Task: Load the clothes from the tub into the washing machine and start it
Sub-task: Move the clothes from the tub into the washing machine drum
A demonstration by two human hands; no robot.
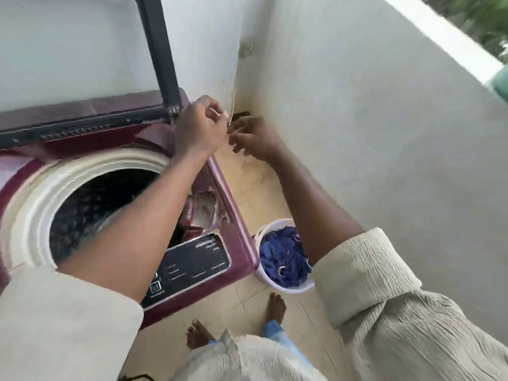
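Observation:
A maroon top-loading washing machine point(231, 215) stands with its lid point(162, 50) raised and its drum point(90, 210) open and dark inside. On the floor to its right, a white tub point(259, 273) holds blue clothes point(283, 257). Both my hands are stretched past the machine's back right corner, towards the wall corner. My left hand point(202, 125) is closed around a thin pale cord point(233, 103) that hangs down the wall. My right hand point(254, 138) is beside it with curled fingers at the cord's lower end; motion blur hides its grip.
The black control panel point(192, 262) is at the machine's front right, with an open detergent tray point(204, 207) behind it. White walls point(384, 133) close in the back and right. My bare feet point(276, 306) stand on beige floor tiles beside the tub.

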